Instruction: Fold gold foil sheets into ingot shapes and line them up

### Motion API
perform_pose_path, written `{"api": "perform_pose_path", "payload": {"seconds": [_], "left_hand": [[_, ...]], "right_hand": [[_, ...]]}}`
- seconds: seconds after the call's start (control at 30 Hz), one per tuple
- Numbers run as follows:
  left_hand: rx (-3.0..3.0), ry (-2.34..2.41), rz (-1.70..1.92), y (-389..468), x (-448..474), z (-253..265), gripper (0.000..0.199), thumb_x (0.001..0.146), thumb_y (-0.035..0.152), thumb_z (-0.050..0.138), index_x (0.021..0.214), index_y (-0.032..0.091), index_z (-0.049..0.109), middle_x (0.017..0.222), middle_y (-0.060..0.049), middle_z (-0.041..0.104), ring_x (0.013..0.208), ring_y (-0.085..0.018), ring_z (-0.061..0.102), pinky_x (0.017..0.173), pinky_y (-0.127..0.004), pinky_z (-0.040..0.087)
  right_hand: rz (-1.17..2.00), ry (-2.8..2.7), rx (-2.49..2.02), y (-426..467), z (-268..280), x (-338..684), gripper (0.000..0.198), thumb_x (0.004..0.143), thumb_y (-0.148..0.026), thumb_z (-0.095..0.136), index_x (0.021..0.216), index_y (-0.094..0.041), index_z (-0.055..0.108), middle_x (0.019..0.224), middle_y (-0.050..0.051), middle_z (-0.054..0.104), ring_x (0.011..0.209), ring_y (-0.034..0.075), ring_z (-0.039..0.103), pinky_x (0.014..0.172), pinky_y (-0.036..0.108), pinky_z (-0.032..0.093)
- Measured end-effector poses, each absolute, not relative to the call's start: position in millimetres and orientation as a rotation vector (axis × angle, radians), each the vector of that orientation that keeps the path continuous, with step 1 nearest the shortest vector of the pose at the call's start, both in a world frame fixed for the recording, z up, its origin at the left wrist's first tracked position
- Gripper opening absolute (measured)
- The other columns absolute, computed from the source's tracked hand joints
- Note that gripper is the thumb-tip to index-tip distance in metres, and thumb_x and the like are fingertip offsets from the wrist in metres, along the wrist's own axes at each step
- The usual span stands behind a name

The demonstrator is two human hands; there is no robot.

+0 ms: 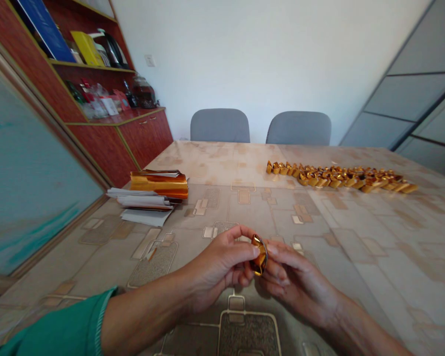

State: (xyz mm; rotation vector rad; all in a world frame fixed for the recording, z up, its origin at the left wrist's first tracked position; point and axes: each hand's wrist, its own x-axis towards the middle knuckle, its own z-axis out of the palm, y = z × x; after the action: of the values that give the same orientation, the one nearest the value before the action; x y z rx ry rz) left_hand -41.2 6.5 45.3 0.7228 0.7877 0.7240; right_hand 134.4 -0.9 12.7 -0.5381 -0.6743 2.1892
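Observation:
Between my two hands, above the near part of the table, is a small folded gold foil paper piece [260,257], shiny and boat-shaped. My left hand [226,262] pinches it with the thumb on its near face and the index finger over its top. The fingers of my right hand [292,272] press against its right edge, thumb on top. Part of the piece is hidden behind my fingers. At the back right of the table lie rows of several similar folded gold foil pieces [337,178]. A stack of gold and white paper sheets [157,185] rests at the left.
A patterned cloth covers the table [193,237]. Two grey chairs [220,126] stand at its far side, before a white wall. A red-brown cabinet [141,138] with shelves, a kettle [114,49] and a glass jar [144,91] is at the back left.

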Motion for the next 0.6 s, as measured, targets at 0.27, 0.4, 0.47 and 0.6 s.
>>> {"api": "perform_pose_path", "payload": {"seconds": [0.27, 0.4, 0.47, 0.6], "left_hand": [[0.751, 0.756, 0.729, 5.7, -40.2, 46.2, 0.032, 0.078, 0.032, 0.076, 0.096, 0.019, 0.053, 0.07, 0.002, 0.059, 0.052, -0.006, 0.05, 0.049, -0.018, 0.039], [0.756, 0.745, 0.722, 5.2, -40.9, 45.1, 0.032, 0.079, 0.032, 0.075, 0.096, 0.019, 0.052, 0.071, 0.002, 0.06, 0.052, -0.006, 0.051, 0.049, -0.017, 0.039], [0.756, 0.732, 0.709, 6.0, -41.5, 44.0, 0.032, 0.079, 0.035, 0.074, 0.097, 0.019, 0.052, 0.072, 0.002, 0.06, 0.052, -0.006, 0.051, 0.048, -0.017, 0.041], [0.766, 0.743, 0.72, 7.5, -41.5, 42.4, 0.033, 0.082, 0.039, 0.073, 0.095, 0.018, 0.052, 0.071, 0.002, 0.061, 0.05, -0.006, 0.052, 0.046, -0.015, 0.042]], "right_hand": [[2.193, -0.687, -0.551, -0.5, 11.7, 134.7, 0.02, 0.085, -0.033, 0.074, 0.077, -0.017, 0.067, 0.053, -0.009, 0.034, 0.05, 0.008, 0.022, 0.047, 0.019, 0.026], [2.2, -0.686, -0.547, -0.1, 10.7, 135.0, 0.021, 0.085, -0.033, 0.074, 0.075, -0.017, 0.065, 0.053, -0.009, 0.034, 0.049, 0.008, 0.022, 0.047, 0.019, 0.025], [2.203, -0.673, -0.541, 0.1, 10.2, 135.1, 0.021, 0.085, -0.033, 0.074, 0.075, -0.017, 0.065, 0.052, -0.009, 0.035, 0.048, 0.008, 0.022, 0.047, 0.02, 0.025], [2.21, -0.651, -0.524, 0.4, 9.1, 135.0, 0.019, 0.086, -0.031, 0.073, 0.077, -0.016, 0.067, 0.052, -0.009, 0.037, 0.048, 0.007, 0.022, 0.047, 0.02, 0.025]]}}
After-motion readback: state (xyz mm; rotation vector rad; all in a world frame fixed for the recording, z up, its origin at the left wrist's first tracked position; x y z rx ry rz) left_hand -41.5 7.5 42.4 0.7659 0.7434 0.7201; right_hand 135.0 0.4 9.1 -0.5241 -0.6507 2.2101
